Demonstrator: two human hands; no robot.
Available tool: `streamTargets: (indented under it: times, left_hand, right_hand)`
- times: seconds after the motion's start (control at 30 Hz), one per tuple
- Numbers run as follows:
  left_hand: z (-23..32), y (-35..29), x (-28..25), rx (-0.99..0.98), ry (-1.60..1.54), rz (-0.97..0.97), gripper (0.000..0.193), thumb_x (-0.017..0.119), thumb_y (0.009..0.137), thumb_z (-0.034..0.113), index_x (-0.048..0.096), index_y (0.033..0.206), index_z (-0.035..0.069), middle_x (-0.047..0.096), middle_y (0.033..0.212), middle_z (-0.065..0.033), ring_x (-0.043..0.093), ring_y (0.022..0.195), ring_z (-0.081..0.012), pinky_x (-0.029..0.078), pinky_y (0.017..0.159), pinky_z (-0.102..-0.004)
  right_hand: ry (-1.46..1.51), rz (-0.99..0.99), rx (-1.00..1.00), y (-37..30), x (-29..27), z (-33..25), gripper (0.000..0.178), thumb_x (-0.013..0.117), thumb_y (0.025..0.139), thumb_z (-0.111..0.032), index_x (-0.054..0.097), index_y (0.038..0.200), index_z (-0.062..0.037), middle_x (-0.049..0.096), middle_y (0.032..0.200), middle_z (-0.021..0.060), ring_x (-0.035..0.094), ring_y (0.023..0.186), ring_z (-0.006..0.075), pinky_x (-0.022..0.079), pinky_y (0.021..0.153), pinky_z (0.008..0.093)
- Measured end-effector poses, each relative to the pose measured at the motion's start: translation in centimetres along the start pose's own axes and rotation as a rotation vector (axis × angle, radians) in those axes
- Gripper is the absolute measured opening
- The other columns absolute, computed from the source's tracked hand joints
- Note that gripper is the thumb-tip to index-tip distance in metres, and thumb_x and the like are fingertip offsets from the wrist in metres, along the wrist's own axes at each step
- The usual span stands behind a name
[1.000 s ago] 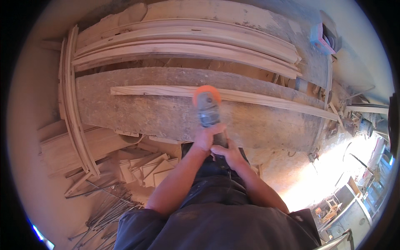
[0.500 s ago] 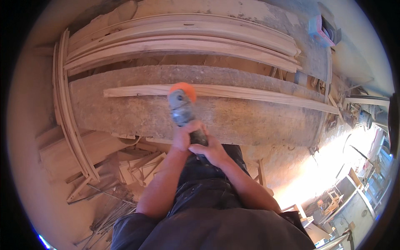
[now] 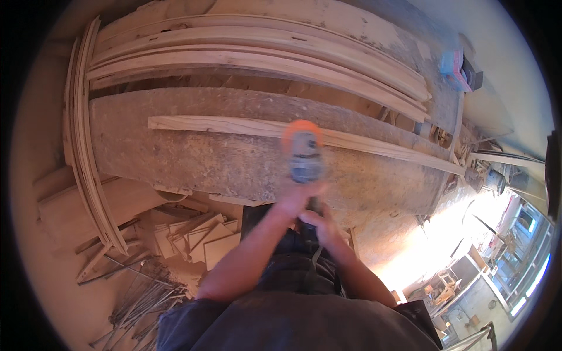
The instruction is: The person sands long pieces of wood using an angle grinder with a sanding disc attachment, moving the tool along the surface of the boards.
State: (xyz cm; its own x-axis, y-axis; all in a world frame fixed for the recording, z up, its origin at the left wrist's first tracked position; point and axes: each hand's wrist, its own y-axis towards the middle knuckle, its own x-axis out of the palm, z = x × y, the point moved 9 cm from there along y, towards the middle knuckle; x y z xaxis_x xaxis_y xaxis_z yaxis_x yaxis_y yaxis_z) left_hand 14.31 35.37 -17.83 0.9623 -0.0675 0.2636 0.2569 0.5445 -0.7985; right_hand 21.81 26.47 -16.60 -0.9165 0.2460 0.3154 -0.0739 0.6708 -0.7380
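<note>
My left hand [image 3: 294, 200] and right hand [image 3: 325, 227] wrap the power tool [image 3: 305, 164]. Likely rigid, heaviest beyond my grip; hold its body two-handed.

Left head-worn fisheye: wide view down from above, forearms [image 3: 249, 257] near, workbench [image 3: 187, 159] farther.

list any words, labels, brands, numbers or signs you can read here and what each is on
None: no word, label, number or sign can be read.
Angle grinder: blurred, so any marking cannot be made out.
Blue and pink box: any print is too small to read.
</note>
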Motion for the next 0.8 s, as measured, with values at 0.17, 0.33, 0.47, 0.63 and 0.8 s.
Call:
streamTargets:
  times: [0.17, 0.33, 0.47, 0.63, 0.8]
  left_hand:
    - [3.5, 0.3, -10.9, 0.043, -0.37, -0.013, 0.016, 0.073, 0.085, 0.017, 0.07, 0.092, 0.003, 0.069, 0.081, -0.0084, 0.066, 0.072, -0.0195, 0.054, 0.068, -0.0369]
    - [1.0, 1.4, -11.8, 0.177, 0.193, 0.154, 0.034, 0.079, 0.079, 0.02, 0.071, 0.106, 0.002, 0.071, 0.098, -0.0085, 0.068, 0.089, -0.0202, 0.055, 0.08, -0.0378]
    - [1.8, -0.4, -4.1, 0.045, 0.057, -0.015, 0.04, 0.088, 0.072, 0.021, 0.074, 0.105, 0.003, 0.073, 0.094, -0.0046, 0.067, 0.083, -0.0148, 0.056, 0.08, -0.0346]
    - [5.3, -1.2, -9.7, 0.101, -0.067, 0.028, 0.037, 0.087, 0.075, 0.022, 0.074, 0.102, 0.001, 0.075, 0.094, -0.0076, 0.07, 0.083, -0.0177, 0.057, 0.08, -0.0352]
    - [8.3, -1.7, -20.8, 0.047, -0.282, 0.15, 0.027, 0.084, 0.079, 0.019, 0.073, 0.096, 0.002, 0.072, 0.085, -0.007, 0.069, 0.073, -0.0189, 0.057, 0.07, -0.0361]
  right_hand:
    - [-0.18, -0.128, -0.013, 6.2, 10.2, -1.4, 0.037, 0.08, 0.085, -0.03, 0.067, 0.104, -0.002, 0.067, 0.082, 0.0055, 0.064, 0.068, 0.0157, 0.052, 0.064, 0.031]
    - [-0.04, -0.183, 0.157, 5.0, 8.6, 1.2, 0.045, 0.077, 0.084, -0.021, 0.061, 0.12, -0.0003, 0.069, 0.091, 0.0095, 0.068, 0.073, 0.0194, 0.055, 0.064, 0.0342]
    - [0.162, -0.039, 0.003, 1.1, 4.1, 1.5, 0.045, 0.072, 0.083, -0.029, 0.06, 0.115, 0.0009, 0.069, 0.087, 0.015, 0.07, 0.075, 0.0286, 0.059, 0.065, 0.0399]
    - [0.162, -0.056, 0.069, 3.6, 8.1, 3.3, 0.04, 0.071, 0.085, -0.026, 0.059, 0.113, 0.0001, 0.068, 0.083, 0.0149, 0.069, 0.068, 0.0282, 0.059, 0.062, 0.0398]
    - [-0.083, -0.137, 0.192, 8.4, 19.6, 0.7, 0.032, 0.075, 0.085, -0.019, 0.062, 0.108, -0.0014, 0.069, 0.082, 0.0108, 0.068, 0.066, 0.0225, 0.057, 0.061, 0.0358]
